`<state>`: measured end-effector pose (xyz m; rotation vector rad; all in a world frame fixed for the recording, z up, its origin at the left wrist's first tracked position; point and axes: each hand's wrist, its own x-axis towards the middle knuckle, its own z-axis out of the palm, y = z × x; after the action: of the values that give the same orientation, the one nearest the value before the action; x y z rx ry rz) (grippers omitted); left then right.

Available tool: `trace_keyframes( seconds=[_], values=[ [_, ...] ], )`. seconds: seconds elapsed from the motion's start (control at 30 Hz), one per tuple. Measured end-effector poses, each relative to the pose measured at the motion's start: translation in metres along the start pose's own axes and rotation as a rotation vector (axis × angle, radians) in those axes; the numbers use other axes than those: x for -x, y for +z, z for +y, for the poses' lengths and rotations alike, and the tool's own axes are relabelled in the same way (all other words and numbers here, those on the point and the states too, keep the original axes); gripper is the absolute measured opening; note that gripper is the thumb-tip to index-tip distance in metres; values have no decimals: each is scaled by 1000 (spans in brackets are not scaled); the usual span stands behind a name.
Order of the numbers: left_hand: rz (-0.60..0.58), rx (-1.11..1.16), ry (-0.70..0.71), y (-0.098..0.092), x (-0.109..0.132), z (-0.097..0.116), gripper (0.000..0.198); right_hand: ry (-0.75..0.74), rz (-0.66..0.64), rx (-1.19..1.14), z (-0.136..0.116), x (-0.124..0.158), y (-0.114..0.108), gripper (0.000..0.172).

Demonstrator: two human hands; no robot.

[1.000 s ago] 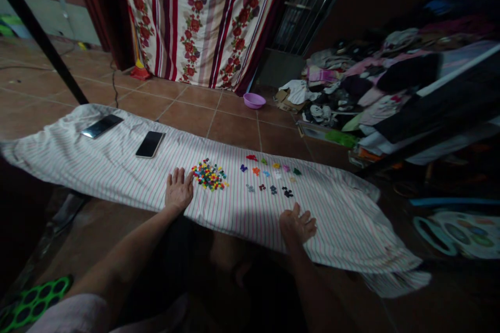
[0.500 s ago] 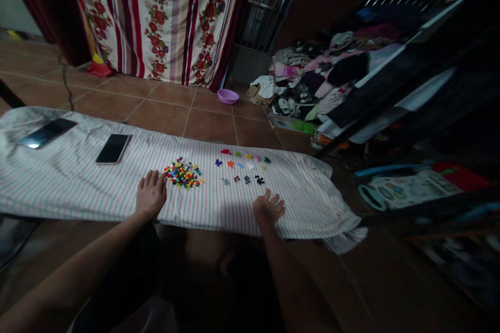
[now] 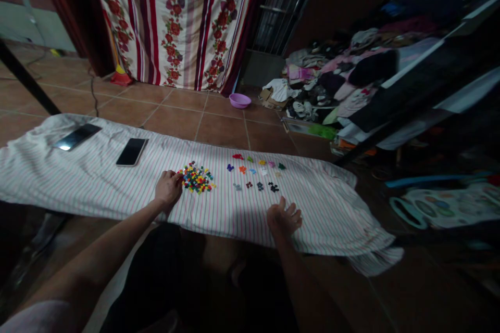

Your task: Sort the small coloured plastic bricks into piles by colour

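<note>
A heap of small mixed-colour pieces (image 3: 196, 179) lies on a striped cloth (image 3: 97, 182) spread over the floor. My left hand (image 3: 167, 188) rests at the heap's left edge with its fingers curled in; whether they hold a piece is hidden. To the right of the heap, small pieces (image 3: 255, 171) lie spread out in little groups by colour. My right hand (image 3: 284, 217) lies on the cloth below these groups, palm up, fingers apart and empty.
Two dark phones (image 3: 132, 151) (image 3: 77, 136) lie on the cloth's left part. A purple bowl (image 3: 239, 100) stands on the tiles near a flowered curtain (image 3: 183, 15). Piled clothes (image 3: 332, 88) and a dark frame (image 3: 410, 99) fill the right. A black pole (image 3: 23, 78) slants at left.
My left hand's fingers have curled in at the edge of the heap; before they lay flat. My right hand stays palm up. The camera has swung left and back.
</note>
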<state>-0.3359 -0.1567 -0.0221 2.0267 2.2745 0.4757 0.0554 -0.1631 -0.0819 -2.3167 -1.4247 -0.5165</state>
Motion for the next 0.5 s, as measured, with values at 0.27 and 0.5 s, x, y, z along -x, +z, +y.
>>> trace_keyframes(
  seconds=[0.27, 0.5],
  values=[
    [-117, -51, -21, -6, -16, 0, 36, 14, -5, -5, 0, 0, 0, 43],
    [-171, -75, -4, -13, -22, 5, 31, 6, -10, 14, -1, -1, -4, 42]
  ],
)
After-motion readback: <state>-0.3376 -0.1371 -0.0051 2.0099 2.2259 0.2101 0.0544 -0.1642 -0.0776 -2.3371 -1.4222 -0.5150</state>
